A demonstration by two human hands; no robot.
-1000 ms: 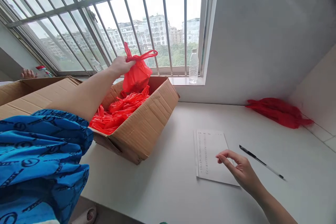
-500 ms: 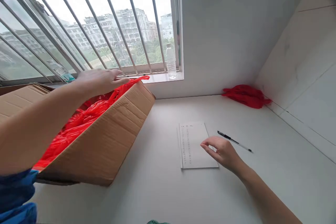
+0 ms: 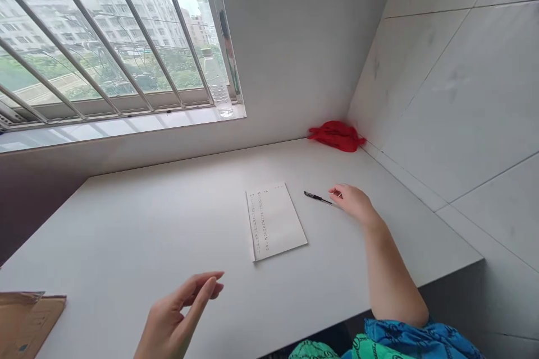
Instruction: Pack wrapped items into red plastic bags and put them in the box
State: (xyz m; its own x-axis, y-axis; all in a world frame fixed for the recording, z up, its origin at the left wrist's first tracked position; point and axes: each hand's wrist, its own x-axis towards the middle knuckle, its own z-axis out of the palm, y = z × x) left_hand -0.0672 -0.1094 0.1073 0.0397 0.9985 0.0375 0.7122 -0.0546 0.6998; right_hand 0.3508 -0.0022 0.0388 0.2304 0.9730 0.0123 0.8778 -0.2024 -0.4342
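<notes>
A black-capped pen (image 3: 318, 197) with a clear barrel lies on the white table, right of a thin notebook (image 3: 280, 224) with columns of small handwriting. My right hand (image 3: 352, 202) hovers at the pen's clear end with its fingers curled together and covers part of the barrel. A small pale spot shows between these fingertips; whether they grip anything is unclear. In the lower middle, my left hand (image 3: 179, 314) is over the table, fingers stretched forward and the thumb close to them. Nothing shows in it, and it stands apart from the notebook.
A crumpled red bag (image 3: 337, 136) lies in the far corner by the tiled wall (image 3: 471, 101). On the barred window's sill stands a clear bottle (image 3: 218, 87). Part of a cardboard box (image 3: 31, 320) shows at the lower left. The table's front edge runs below my right arm.
My view has turned right. My left hand has come away from the box of red bags to the front of the table. My right hand has moved from the notebook to the pen.
</notes>
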